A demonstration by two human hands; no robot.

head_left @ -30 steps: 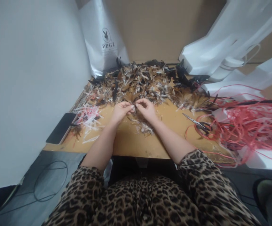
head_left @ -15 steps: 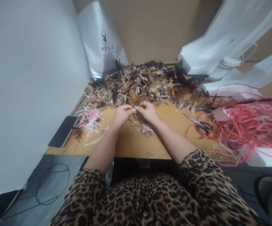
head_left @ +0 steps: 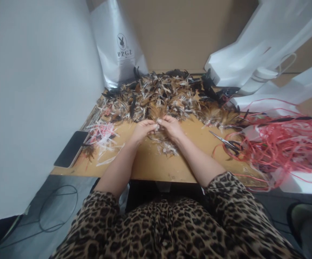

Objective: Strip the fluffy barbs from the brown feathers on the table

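Observation:
Between my fingertips is a small bunch of brown feathers (head_left: 156,110), its tips fanned away from me. My left hand (head_left: 144,130) pinches it from the left, thumb against forefinger. From the other side my right hand (head_left: 170,127) pinches its base, and the two thumbs nearly meet. The fingers hide the lower end of the bunch. A large heap of brown, black and white feathers (head_left: 169,88) lies just beyond my hands. Under my wrists, a few loose feathers (head_left: 168,147) rest on the wooden table (head_left: 164,169).
Scissors (head_left: 224,140) and a tangle of red plastic strips (head_left: 288,140) lie on the right. On the left are a phone (head_left: 72,149) and white and pink strip scraps (head_left: 103,133). A silver bag (head_left: 120,68) stands behind the heap, and a white bottle (head_left: 260,79) is at back right.
Both hands have shifted slightly to the right and toward me, still pinching. The feathers now show more fully, fanned above the fingertips. The camera view has swayed a little.

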